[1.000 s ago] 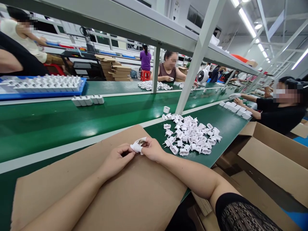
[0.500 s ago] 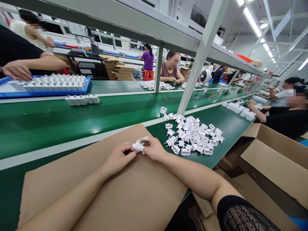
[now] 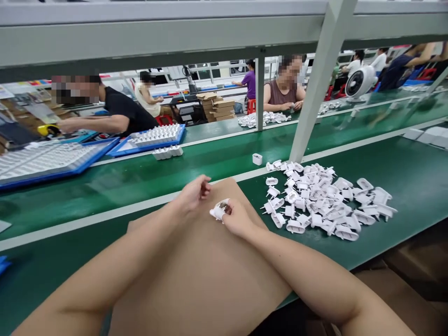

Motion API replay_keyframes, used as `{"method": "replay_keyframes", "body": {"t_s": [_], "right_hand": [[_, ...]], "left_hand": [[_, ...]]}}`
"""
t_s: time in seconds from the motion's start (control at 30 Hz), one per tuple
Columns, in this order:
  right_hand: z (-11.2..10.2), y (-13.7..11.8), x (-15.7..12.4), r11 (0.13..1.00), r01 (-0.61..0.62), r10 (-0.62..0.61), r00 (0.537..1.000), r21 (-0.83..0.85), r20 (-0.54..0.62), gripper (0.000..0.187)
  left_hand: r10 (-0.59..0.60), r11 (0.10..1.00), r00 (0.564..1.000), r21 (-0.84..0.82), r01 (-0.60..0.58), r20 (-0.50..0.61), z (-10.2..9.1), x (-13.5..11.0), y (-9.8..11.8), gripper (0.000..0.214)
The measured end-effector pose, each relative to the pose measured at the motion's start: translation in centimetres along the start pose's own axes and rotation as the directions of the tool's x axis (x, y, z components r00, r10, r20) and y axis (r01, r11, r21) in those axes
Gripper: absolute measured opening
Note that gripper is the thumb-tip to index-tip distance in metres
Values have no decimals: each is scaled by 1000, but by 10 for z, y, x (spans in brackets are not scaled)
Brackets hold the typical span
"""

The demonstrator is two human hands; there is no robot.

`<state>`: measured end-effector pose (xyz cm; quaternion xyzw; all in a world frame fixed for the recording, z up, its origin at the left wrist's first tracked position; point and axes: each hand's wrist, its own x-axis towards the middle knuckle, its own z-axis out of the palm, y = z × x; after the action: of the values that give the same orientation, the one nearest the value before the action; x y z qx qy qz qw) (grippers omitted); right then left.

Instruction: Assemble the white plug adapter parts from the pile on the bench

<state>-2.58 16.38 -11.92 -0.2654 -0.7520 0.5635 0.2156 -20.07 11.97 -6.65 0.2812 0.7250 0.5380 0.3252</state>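
My right hand [image 3: 241, 218] is closed around a white plug shell [image 3: 217, 212], held just above the cardboard sheet [image 3: 196, 275]. Brass-coloured metal shows at the shell's open side, partly hidden by my thumb and fingers. To the upper left, apart from the shell, my left hand [image 3: 194, 193] hovers over the far edge of the cardboard. Its fingers are curled in, and anything between them is too small or hidden to name. A heap of white plug shells [image 3: 315, 198], many with pins, lies on the green bench right of my right hand.
A single white shell [image 3: 257, 159] stands on the green belt [image 3: 217, 163] beyond. A slanting metal post [image 3: 315, 84] rises behind the heap. Across the belt are blue trays [image 3: 147, 140] of white parts, a white fan [image 3: 360, 84] and several people at work.
My left hand has let go of the white shell and moved up and away from it. My right hand still holds the shell. The view has turned to the left.
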Motion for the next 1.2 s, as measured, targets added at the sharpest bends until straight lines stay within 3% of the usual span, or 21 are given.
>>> {"method": "replay_keyframes", "body": {"t_s": [0.1,0.23,0.37,0.43,0.5,0.6,0.73,0.83,0.93,1.0,1.1,1.2], "right_hand": [[3,-3,-5,1000,6,-6,1000,-13,12,23],[4,-7,-8,999,1,1,999,-34,44,24],[-4,-17,-11,995,-20,32,992,-100,124,22],[-8,-22,-13,989,-26,49,986,-144,156,20],[-11,-26,-15,986,-28,57,983,-166,175,20],[-13,-29,-17,987,-44,73,980,-156,184,23],[-21,-30,-15,975,-48,79,987,-216,141,29],[-30,-29,-5,978,15,-24,999,-207,-40,25],[-35,-27,7,993,118,-112,939,-4,-326,23],[-37,-28,13,978,152,-84,916,145,-392,24],[-40,-32,14,963,118,-48,960,241,-276,35],[-44,-37,7,988,121,-109,986,93,-128,33]], "left_hand": [[-46,998,999,51,47,-22,22,46,30,25],[-46,986,999,158,46,-1,78,96,57,40],[-36,943,999,331,44,-31,130,129,65,70],[-18,906,998,422,41,-59,144,138,62,79],[19,871,998,491,15,-65,147,142,57,74],[128,833,992,542,-115,14,134,134,50,62],[256,791,952,530,-305,166,86,103,42,72],[300,763,927,527,-374,224,40,66,32,74],[343,732,902,528,-431,261,3,18,21,64],[349,758,888,467,-455,299,-9,-16,14,56],[350,825,858,310,-472,375,-9,-59,-3,49],[347,889,900,214,-406,265,2,-81,-29,44]]}}
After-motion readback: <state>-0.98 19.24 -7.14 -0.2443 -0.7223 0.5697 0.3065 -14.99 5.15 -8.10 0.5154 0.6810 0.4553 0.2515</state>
